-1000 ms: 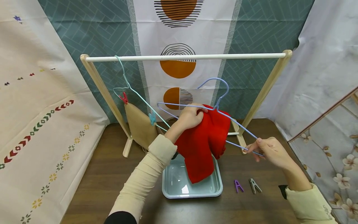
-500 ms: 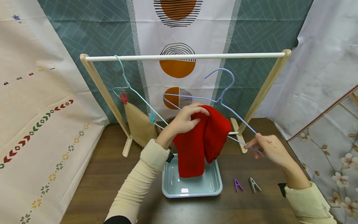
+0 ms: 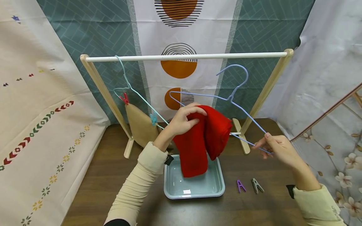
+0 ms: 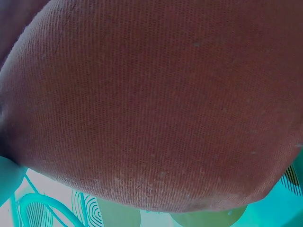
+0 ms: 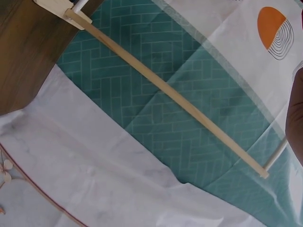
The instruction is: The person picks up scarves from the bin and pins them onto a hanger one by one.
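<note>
In the head view my left hand (image 3: 185, 118) pinches the top of a red knit cloth (image 3: 195, 150), thumb in front and fingers over the fold. The same cloth (image 4: 156, 104) fills most of the left wrist view. A blue clothes hanger (image 3: 241, 108) is tilted behind it, hook up and free of the rail. Its lower bar disappears behind the cloth and comes out on the right. My right hand (image 3: 278, 149) pinches the hanger's right corner between thumb and fingers. Beneath the hanging cloth stands a pale blue-grey tray (image 3: 195, 197).
A wooden drying rack with a white rail (image 3: 141, 58) spans the back. From its left end hangs a mint hanger (image 3: 137, 92), with a tan cloth (image 3: 141, 125) held by a red clothespin (image 3: 124, 98) and a teal clothespin (image 3: 153, 119). Purple (image 3: 240, 186) and grey clothespins (image 3: 257, 185) lie at right.
The blue hanger has risen and shifted right, its hook now higher. My left hand has changed its hold on the red cloth, sliding slightly left. My right hand has moved a little right.
</note>
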`<action>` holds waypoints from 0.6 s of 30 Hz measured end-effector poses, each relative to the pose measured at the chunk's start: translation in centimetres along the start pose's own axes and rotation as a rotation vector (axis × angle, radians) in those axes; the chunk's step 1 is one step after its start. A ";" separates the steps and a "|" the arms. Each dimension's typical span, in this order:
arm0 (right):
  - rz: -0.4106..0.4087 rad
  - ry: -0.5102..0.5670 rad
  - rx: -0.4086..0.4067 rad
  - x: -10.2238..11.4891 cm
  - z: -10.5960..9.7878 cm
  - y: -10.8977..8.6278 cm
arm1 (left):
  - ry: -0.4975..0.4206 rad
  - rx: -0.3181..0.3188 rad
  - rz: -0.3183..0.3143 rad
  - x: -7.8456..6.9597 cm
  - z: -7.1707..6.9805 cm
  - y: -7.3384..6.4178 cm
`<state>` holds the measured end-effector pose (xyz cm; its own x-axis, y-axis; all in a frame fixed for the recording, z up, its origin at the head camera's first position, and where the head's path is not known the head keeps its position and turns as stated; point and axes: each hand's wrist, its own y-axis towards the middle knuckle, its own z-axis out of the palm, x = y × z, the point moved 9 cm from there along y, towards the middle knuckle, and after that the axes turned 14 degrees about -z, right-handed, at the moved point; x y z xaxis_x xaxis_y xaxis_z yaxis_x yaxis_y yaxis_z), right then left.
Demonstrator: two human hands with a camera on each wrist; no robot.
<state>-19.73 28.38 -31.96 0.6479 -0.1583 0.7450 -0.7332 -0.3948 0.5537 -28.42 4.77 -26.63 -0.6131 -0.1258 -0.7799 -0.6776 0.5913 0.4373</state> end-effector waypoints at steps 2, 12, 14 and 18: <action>0.004 -0.005 -0.001 0.0 0.0 0.0 | -0.002 0.003 -0.002 0.0 -0.1 -0.1; 0.010 -0.019 0.017 0.0 1.0 0.6 | 0.052 0.020 0.020 -0.4 0.3 0.1; 0.000 -0.008 0.033 0.2 1.3 0.8 | 0.061 0.034 0.004 -0.3 0.5 0.3; -0.037 0.028 0.072 0.7 2.1 1.0 | 0.090 0.064 -0.011 -0.3 1.0 1.1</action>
<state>-19.57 25.98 -31.67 0.6679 -0.1172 0.7350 -0.6912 -0.4639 0.5541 -28.55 6.26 -26.43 -0.6419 -0.2016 -0.7398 -0.6586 0.6390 0.3973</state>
